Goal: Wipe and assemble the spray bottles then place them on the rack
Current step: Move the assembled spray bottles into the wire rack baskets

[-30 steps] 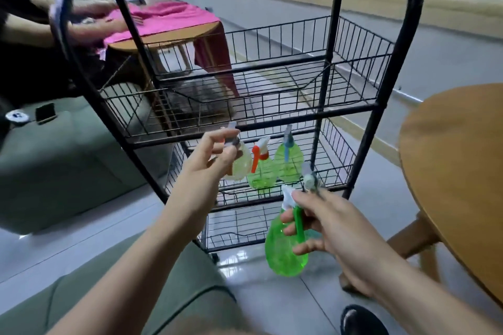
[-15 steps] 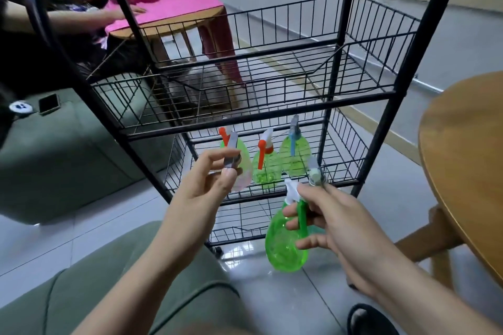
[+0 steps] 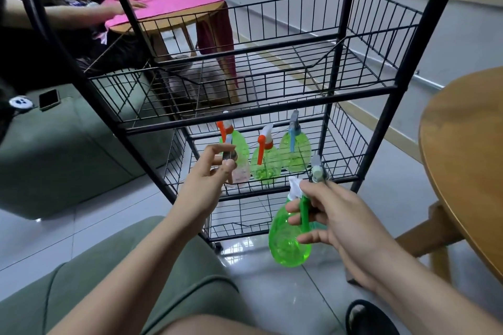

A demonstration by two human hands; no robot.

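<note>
While the left hand (image 3: 209, 182) pinches the spray head of a pale bottle (image 3: 241, 174) at the front of the rack's (image 3: 381, 130) middle shelf, three green shelf bottles (image 3: 265, 166) stand just behind it. The right hand (image 3: 343, 223) curls its fingers round the trigger and neck of a green spray bottle (image 3: 288, 242), which hangs in front of the lowest shelf.

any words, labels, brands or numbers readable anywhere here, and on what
No readable text in this view.
Green bottle in the right hand: no label shows.
Pale bottle in the left hand: no label shows.
Green bottles on the rack: plain, no print visible.
Phone on the sofa: dark screen, nothing to read.
White round badge at the left edge: dark marks, too blurred to read.
</note>
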